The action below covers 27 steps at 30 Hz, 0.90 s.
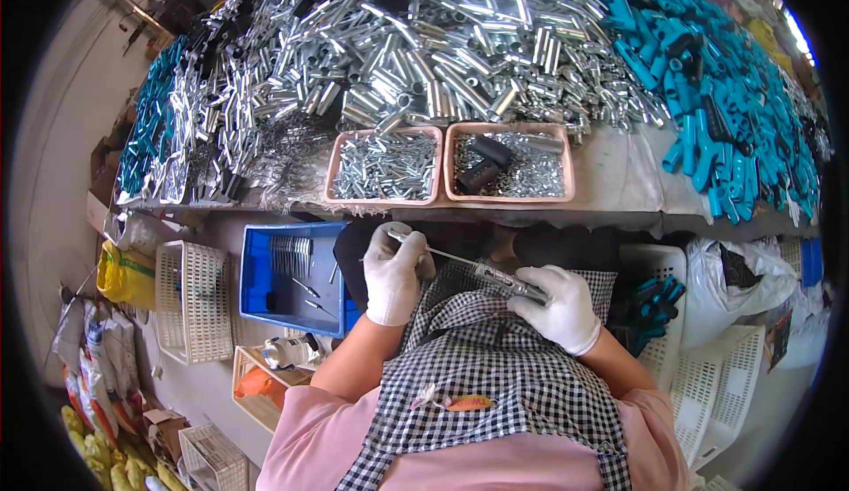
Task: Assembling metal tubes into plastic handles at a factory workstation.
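Note:
White gloves cover both of my hands, held above my lap. My left hand (pixel 392 283) is closed, pinching the far end of a thin metal rod (pixel 449 256). That rod slants down to the right into a shiny metal tube (pixel 502 279). Around the tube's lower right end the fingers of my right hand (pixel 562 308) are wrapped, partly hiding it. Just beyond my hands, at the table edge, stand a tray of small metal pins (pixel 385 165) and a tray of tiny metal parts (pixel 531 172) with dark cylinders (pixel 483 165) on top.
Loose metal tubes (pixel 433 66) heap up across the table, with teal handles (pixel 716 128) piled at the right. Left of my knees sits a blue crate (pixel 256 270) with finished-looking rods in a row. White plastic baskets (pixel 190 301) and a white sack (pixel 738 283) flank me.

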Available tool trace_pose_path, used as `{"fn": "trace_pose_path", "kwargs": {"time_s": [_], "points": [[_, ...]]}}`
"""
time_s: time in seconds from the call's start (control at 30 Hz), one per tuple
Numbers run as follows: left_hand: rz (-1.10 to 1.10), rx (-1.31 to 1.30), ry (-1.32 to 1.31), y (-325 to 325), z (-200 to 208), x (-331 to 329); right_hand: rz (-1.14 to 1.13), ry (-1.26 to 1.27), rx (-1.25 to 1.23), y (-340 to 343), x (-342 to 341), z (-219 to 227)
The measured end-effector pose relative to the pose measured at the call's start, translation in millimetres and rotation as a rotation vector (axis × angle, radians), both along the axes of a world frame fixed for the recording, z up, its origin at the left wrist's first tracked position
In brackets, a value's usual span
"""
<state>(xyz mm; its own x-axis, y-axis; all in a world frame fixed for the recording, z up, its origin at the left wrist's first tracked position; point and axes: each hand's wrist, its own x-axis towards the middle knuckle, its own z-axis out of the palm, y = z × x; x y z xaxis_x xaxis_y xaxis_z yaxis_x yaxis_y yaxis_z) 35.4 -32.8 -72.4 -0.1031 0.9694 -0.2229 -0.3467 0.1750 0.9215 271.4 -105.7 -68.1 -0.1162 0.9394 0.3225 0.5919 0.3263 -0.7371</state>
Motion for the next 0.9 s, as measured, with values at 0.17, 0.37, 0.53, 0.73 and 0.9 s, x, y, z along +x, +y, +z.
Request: {"fn": "trace_pose_path", "kwargs": {"time_s": [0.17,0.37,0.53,0.73,0.9], "points": [[-0.009,-0.022,0.022,-0.5,5.5,11.1,-0.058,0.023,0.025,-2.2,11.2,-0.7],[0.01,0.001,0.063,5.7,12.9,10.9,-0.069,0.072,0.012,-0.7,14.2,-9.1],[-0.134,-0.151,0.079,-11.3,11.1,37.2,-0.086,0.072,0.042,8.4,5.8,-8.1],[-0.462,-0.297,-0.103,0.3,17.3,22.5,-0.034,0.129,0.003,11.1,19.0,-7.6],[-0.622,-0.285,-0.108,8.3,6.7,21.4,-0.021,0.249,-0.069,5.6,30.1,-8.8]]}}
